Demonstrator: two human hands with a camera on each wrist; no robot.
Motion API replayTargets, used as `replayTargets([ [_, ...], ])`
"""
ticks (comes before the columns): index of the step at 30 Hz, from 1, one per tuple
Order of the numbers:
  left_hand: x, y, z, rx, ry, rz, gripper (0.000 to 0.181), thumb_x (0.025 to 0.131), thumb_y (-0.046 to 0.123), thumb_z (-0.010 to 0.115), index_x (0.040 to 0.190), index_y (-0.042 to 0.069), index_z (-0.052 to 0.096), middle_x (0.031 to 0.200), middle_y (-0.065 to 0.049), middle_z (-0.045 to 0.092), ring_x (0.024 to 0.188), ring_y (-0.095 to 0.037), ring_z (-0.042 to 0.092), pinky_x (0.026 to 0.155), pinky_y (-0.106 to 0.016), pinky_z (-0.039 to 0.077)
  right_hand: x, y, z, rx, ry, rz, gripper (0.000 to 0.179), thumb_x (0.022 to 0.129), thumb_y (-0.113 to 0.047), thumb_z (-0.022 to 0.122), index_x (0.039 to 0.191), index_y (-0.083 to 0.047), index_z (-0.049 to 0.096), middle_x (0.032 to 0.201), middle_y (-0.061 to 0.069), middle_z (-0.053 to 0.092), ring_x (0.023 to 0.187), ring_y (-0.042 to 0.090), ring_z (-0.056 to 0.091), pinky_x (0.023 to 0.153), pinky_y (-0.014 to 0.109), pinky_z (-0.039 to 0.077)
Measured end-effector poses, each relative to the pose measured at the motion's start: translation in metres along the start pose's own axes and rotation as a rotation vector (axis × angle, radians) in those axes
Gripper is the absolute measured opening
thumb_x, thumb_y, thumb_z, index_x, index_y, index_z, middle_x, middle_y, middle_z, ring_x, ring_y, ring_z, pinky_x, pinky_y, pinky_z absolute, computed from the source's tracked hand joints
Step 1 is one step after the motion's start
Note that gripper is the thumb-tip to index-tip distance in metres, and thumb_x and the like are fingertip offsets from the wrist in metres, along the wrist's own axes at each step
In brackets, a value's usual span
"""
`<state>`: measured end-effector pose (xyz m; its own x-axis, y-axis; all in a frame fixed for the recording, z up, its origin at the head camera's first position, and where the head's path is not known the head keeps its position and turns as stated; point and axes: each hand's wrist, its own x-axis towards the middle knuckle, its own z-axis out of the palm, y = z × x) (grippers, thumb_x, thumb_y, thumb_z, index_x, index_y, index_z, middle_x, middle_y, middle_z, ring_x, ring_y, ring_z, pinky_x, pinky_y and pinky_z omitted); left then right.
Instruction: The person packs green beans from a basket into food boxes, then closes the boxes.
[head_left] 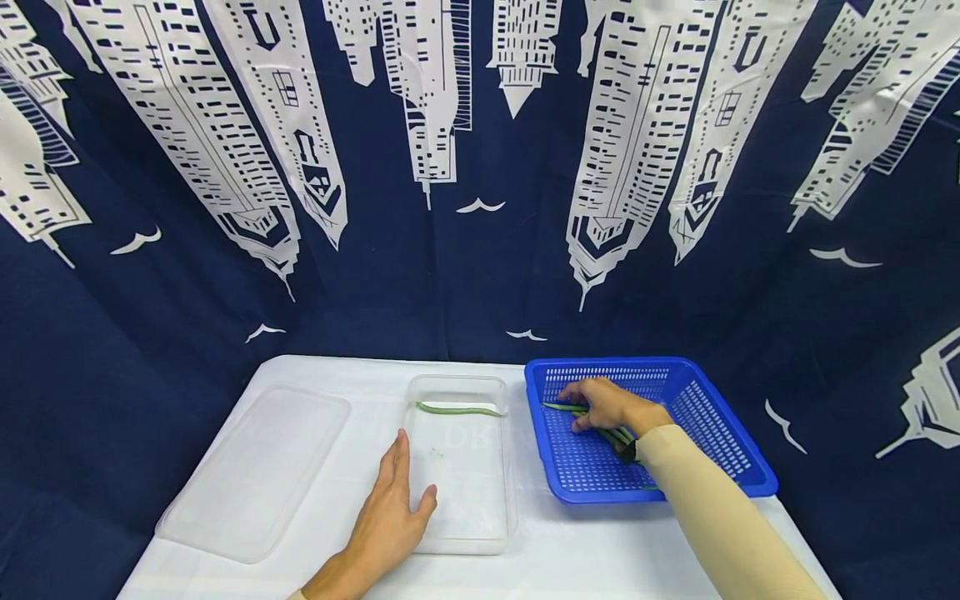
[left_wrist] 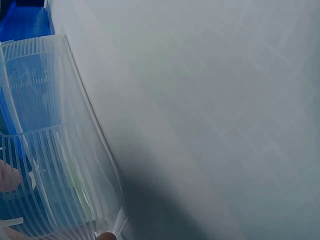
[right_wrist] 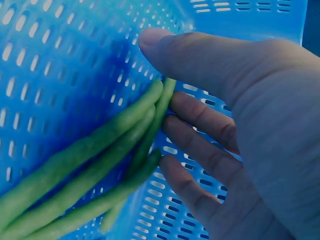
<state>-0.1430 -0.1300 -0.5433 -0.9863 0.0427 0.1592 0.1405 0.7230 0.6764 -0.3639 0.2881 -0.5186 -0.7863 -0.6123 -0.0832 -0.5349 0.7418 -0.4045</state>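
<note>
The right hand (head_left: 609,406) reaches into the one blue basket (head_left: 720,433), its thumb and fingers (right_wrist: 200,117) closing round a small bunch of green beans (right_wrist: 95,170) lying on the basket floor; about four show in the wrist view. The left hand (head_left: 390,518) lies flat and relaxed on the desk (head_left: 570,558), fingers straight, thumb against the near wall of the single clear tub (head_left: 498,467). One bean (head_left: 457,409) lies inside the tub at its far end. One clear lid (head_left: 258,467) lies to the left, near the tub.
</note>
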Motion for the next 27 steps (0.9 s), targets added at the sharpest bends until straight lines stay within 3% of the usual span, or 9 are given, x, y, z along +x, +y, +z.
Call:
replayTargets([
  [3,0.000,0.001,0.000,-0.001,-0.003,-0.010,0.096,0.112,0.025,0.075,0.185,-0.003,0.019,0.189,-0.027,0.032,0.164,-0.052,0.054,0.127,-0.068,0.052,0.007,0.015,0.008,-0.029,0.019,-0.051,0.050,0.091,-0.024,0.102,0.135,-0.011,0.084,0.118,0.011,0.086,0.109,0.025,0.080,0.105,0.048,0.066],
  [10,-0.001,0.001,0.001,-0.003,0.005,-0.002,0.095,0.111,0.025,0.075,0.184,-0.003,0.020,0.188,-0.027,0.034,0.163,-0.051,0.055,0.126,-0.067,0.054,0.013,0.028,0.023,-0.044,0.062,-0.103,0.030,0.089,-0.005,0.094,0.116,-0.016,0.088,0.094,0.002,0.078,0.086,0.018,0.068,0.081,0.039,0.061],
  [15,-0.001,0.001,0.001,0.007,0.015,0.007,0.095,0.111,0.025,0.075,0.184,-0.004,0.021,0.187,-0.027,0.036,0.162,-0.050,0.056,0.125,-0.066,0.054,0.014,0.027,0.024,-0.071,0.078,-0.103,0.028,0.087,0.002,0.092,0.105,-0.019,0.088,0.091,0.000,0.078,0.084,0.016,0.068,0.078,0.037,0.061],
  [19,0.000,0.000,0.001,0.007,0.016,0.004,0.095,0.111,0.025,0.076,0.184,-0.004,0.022,0.187,-0.028,0.035,0.162,-0.052,0.056,0.125,-0.067,0.054,0.019,0.040,0.032,-0.080,0.107,-0.141,0.029,0.084,0.004,0.091,0.098,-0.021,0.087,0.088,-0.004,0.078,0.081,0.014,0.067,0.075,0.034,0.059],
  [23,-0.001,0.000,0.000,0.006,0.006,0.000,0.096,0.111,0.025,0.076,0.184,-0.004,0.021,0.187,-0.028,0.034,0.163,-0.052,0.055,0.126,-0.068,0.053,0.015,0.033,0.028,-0.055,0.126,-0.175,0.028,0.084,0.003,0.091,0.094,-0.022,0.085,0.085,-0.007,0.076,0.078,0.010,0.063,0.071,0.030,0.055],
  [27,-0.001,-0.001,0.000,0.011,0.009,0.002,0.095,0.111,0.025,0.076,0.184,-0.004,0.021,0.187,-0.028,0.035,0.162,-0.052,0.055,0.125,-0.068,0.054,0.002,-0.005,0.007,-0.010,0.098,-0.128,0.024,0.090,0.007,0.087,0.096,-0.016,0.085,0.086,-0.003,0.077,0.080,0.012,0.064,0.074,0.031,0.056],
])
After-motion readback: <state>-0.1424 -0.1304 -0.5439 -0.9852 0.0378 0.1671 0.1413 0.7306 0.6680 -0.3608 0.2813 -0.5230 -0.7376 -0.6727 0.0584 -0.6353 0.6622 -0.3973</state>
